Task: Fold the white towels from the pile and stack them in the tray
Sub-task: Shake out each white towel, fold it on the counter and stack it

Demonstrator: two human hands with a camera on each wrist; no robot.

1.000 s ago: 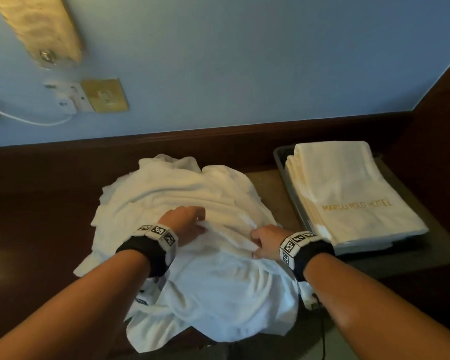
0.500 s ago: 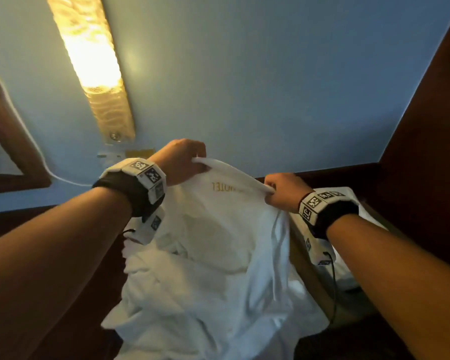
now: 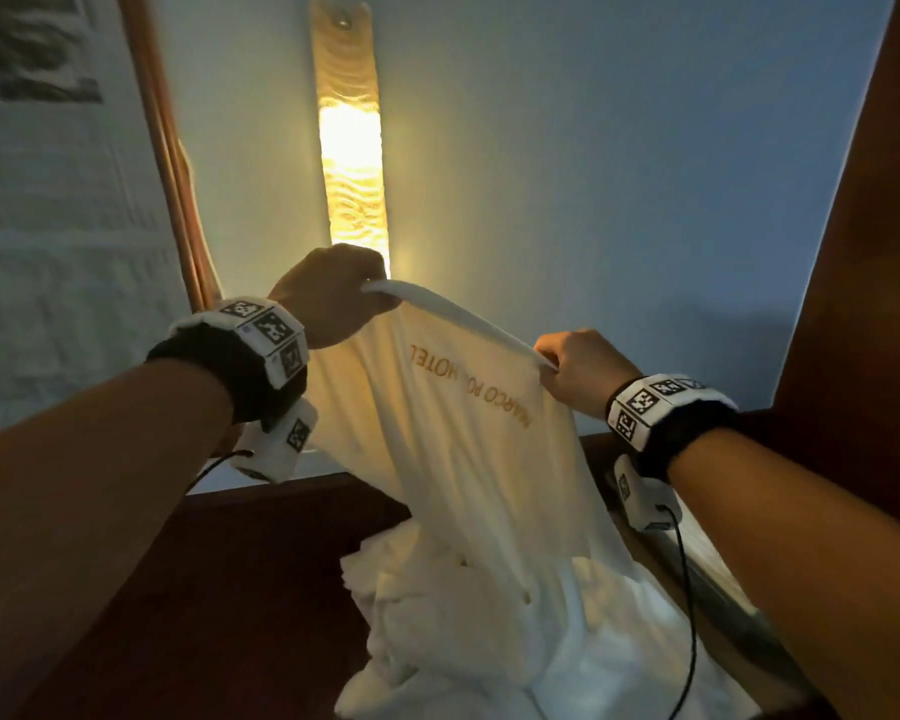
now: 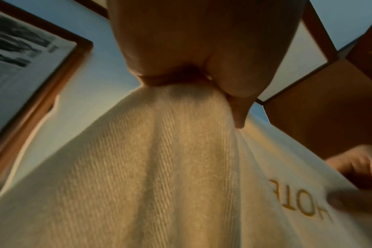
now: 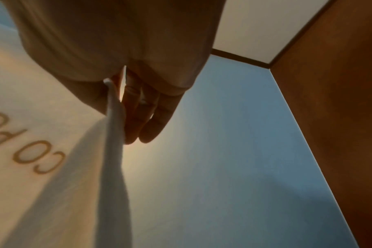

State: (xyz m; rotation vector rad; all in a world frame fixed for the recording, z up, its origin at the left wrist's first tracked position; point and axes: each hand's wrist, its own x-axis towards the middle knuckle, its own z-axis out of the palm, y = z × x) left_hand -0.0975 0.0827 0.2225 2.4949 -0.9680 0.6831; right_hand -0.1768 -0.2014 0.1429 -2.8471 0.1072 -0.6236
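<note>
Two hands gripping one hotel towel (image 3: 468,449) by its top edge: left hand (image 3: 333,298) bunching a corner, right hand (image 3: 580,371) pinching the hem. Hanging above the towel pile (image 3: 489,641), lower end possibly dragging neighbours off; risking a crooked fold.

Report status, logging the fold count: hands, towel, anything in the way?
Left hand and right hand each grip the towel's top edge. Towel hangs raised over the pile, unfolded. Nothing in the way.
</note>
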